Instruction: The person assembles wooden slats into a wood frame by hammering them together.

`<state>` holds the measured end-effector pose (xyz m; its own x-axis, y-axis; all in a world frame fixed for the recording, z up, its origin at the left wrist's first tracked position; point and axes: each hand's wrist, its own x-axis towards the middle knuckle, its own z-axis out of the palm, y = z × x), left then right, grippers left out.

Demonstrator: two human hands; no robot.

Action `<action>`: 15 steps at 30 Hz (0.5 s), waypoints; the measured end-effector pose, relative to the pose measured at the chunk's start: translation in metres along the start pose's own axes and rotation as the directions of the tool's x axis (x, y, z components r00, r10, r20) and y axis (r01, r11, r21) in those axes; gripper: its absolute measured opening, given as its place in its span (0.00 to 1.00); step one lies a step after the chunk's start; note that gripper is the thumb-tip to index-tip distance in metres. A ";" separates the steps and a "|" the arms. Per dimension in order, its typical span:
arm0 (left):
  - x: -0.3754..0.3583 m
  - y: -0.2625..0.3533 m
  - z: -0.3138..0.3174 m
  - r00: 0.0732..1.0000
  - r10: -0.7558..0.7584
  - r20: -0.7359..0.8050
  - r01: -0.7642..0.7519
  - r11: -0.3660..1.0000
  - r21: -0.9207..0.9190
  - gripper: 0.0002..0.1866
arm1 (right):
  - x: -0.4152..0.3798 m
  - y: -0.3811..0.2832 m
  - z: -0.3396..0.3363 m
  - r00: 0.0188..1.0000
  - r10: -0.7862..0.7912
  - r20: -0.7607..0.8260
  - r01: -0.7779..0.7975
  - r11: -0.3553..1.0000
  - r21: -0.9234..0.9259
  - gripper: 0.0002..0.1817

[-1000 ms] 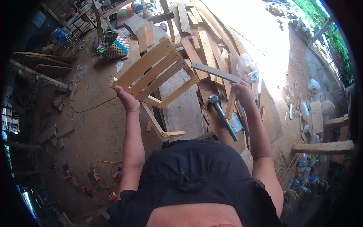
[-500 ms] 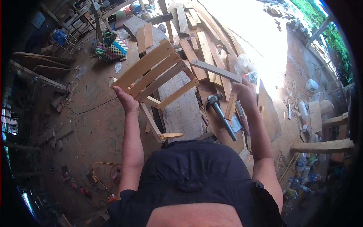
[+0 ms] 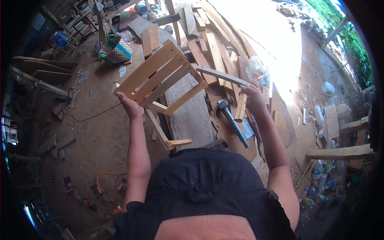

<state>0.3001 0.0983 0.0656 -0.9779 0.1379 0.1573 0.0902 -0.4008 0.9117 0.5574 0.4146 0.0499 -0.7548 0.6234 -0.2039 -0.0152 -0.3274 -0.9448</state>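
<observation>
My left hand [image 3: 131, 107] grips the lower left corner of a slatted wooden frame [image 3: 162, 76], which is tilted over the bench. Several light slats make up the frame, with gaps between them. My right hand [image 3: 254, 97] is closed on the end of a narrow wood strip [image 3: 224, 76], whose far end points left, close to the frame's right side. Below the strip, a hammer [image 3: 234, 123] with a metal head lies on the work surface. A short wood piece [image 3: 241, 107] is just left of my right hand.
A wide grey plank [image 3: 189, 116] lies under the frame. Several boards [image 3: 216, 56] are spread beyond it. A checkered basket [image 3: 116, 50] stands at the upper left, a clear plastic bag [image 3: 256, 69] at the right. A thick wooden beam [image 3: 340, 154] juts in at the far right.
The frame and my left hand have shifted slightly left. My right hand has moved a little left with the strip, its fingers now further along the strip's end.
</observation>
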 end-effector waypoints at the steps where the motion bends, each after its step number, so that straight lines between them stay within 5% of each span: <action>1: 0.000 0.000 0.000 1.000 0.001 -0.006 -0.001 1.000 -0.001 0.40 | 0.000 0.000 -0.001 0.999 0.032 0.015 -0.032 0.999 0.025 0.09; 6: 0.001 0.001 -0.003 1.000 0.020 -0.018 -0.020 1.000 0.016 0.40 | -0.010 0.002 0.010 0.997 0.074 0.037 -0.076 0.996 0.055 0.08; 8: 0.000 0.000 -0.004 0.999 -0.027 -0.023 0.026 1.000 -0.018 0.40 | -0.021 -0.005 0.016 0.976 0.216 -0.012 -0.209 0.955 0.209 0.08; 15: 0.002 -0.003 -0.011 1.000 0.012 -0.012 -0.013 0.999 -0.034 0.39 | -0.023 -0.007 0.016 0.995 0.059 -0.080 -0.041 0.975 0.218 0.09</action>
<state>0.2957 0.0902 0.0591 -0.9790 0.1218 0.1636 0.0959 -0.4332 0.8962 0.5643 0.3914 0.0657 -0.6995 0.6577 -0.2795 -0.1267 -0.4991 -0.8572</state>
